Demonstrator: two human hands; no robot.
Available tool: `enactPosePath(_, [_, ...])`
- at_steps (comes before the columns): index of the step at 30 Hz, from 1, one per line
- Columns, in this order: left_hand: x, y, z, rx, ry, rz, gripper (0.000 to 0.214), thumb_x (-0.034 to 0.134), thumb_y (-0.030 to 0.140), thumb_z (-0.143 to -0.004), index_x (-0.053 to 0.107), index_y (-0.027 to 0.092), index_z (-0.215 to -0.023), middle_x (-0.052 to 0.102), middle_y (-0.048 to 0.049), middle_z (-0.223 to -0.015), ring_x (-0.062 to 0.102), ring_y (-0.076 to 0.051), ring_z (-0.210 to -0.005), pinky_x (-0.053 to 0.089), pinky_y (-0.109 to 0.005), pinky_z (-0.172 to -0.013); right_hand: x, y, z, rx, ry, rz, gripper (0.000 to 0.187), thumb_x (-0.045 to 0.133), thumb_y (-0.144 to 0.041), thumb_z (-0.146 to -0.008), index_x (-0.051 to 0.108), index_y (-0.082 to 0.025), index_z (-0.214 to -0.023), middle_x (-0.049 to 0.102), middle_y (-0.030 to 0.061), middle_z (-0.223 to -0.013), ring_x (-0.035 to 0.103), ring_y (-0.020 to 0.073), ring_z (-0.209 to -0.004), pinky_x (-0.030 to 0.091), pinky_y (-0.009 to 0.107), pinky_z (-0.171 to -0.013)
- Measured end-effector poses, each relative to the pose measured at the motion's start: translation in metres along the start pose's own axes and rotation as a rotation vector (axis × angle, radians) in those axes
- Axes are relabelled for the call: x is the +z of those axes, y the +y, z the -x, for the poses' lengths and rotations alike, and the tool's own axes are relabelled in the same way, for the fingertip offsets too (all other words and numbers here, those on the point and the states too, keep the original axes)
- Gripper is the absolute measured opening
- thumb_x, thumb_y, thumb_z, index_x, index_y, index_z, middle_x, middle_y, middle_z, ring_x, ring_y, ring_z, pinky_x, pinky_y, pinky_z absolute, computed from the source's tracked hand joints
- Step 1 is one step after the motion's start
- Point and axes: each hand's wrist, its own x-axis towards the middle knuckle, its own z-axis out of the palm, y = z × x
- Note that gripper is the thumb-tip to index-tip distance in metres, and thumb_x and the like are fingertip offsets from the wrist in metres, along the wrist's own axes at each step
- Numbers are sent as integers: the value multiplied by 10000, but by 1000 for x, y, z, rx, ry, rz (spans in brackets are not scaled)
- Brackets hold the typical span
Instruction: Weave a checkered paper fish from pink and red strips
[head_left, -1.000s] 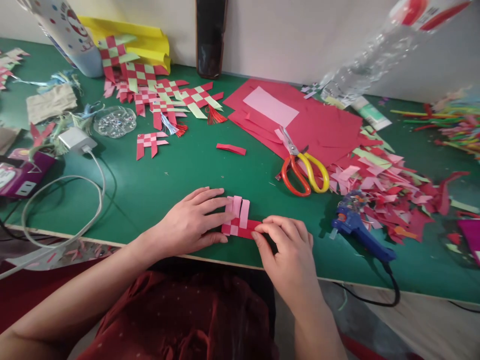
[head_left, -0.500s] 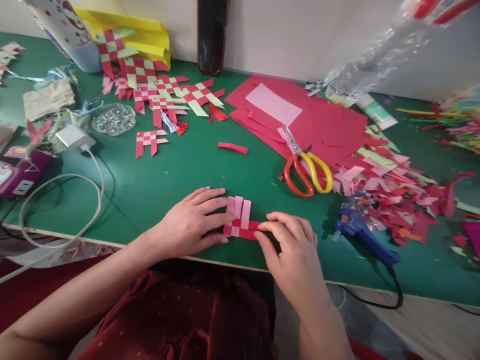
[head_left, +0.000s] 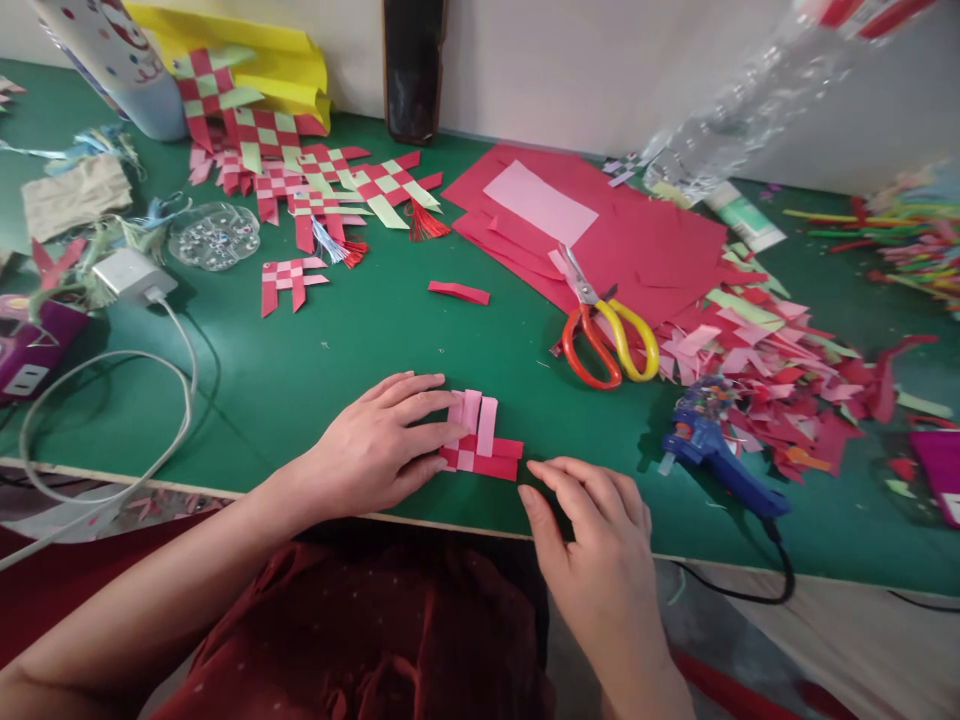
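On the green table near its front edge lies a small weave of red and pink paper strips (head_left: 487,455). Its pink strips point away from me and its red strips point to the right. My left hand (head_left: 394,435) lies on the weave's left side, fingers stretched out and pressing it down; they cover part of it. Just right of the red strip ends is my right hand (head_left: 589,510), thumb and forefinger slightly apart with nothing between them. A loose red paper strip (head_left: 459,293) rests farther back.
Scissors (head_left: 606,325) lie by red paper sheets (head_left: 660,240). A blue glue gun (head_left: 720,465) and a scrap heap (head_left: 802,370) are at right. Several woven paper fish (head_left: 270,140) sit back left. A charger (head_left: 135,273) with a looped white cable stands left.
My right hand has let go of the red strip ends and moved slightly right and toward me. My left hand stays on the weave. The view has shifted slightly.
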Motion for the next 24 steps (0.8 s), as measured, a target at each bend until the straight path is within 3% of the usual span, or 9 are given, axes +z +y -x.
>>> enactPosePath(10, [1,0,1,2,19,1,298,533,312,-950,632,276,-1228,574,-49,-1356,456,-271,-1336,385,-509,-1109,7,-21,-3,137,34,-13,203,552,-385,-938,648,-214,-991,658,87,-1055,541,262,-984,414,413,-805])
enactPosePath(16, [3,-3,2,13,17,1,296,538,314,-947,623,277,-1228,564,-37,-1372,436,-271,-1354,382,-504,-1114,7,-26,-5,208,-21,-45,221,560,-451,-922,640,-246,-945,655,69,-1103,531,272,-1043,389,421,-827])
enactPosePath(24, [2,-2,1,6,24,6,292,530,325,-952,625,283,-1225,562,-35,-1374,440,-264,-1353,376,-500,-1123,4,-28,-10,248,-17,-162,177,556,-415,-923,606,-245,-927,695,41,-879,619,216,-841,419,374,-770])
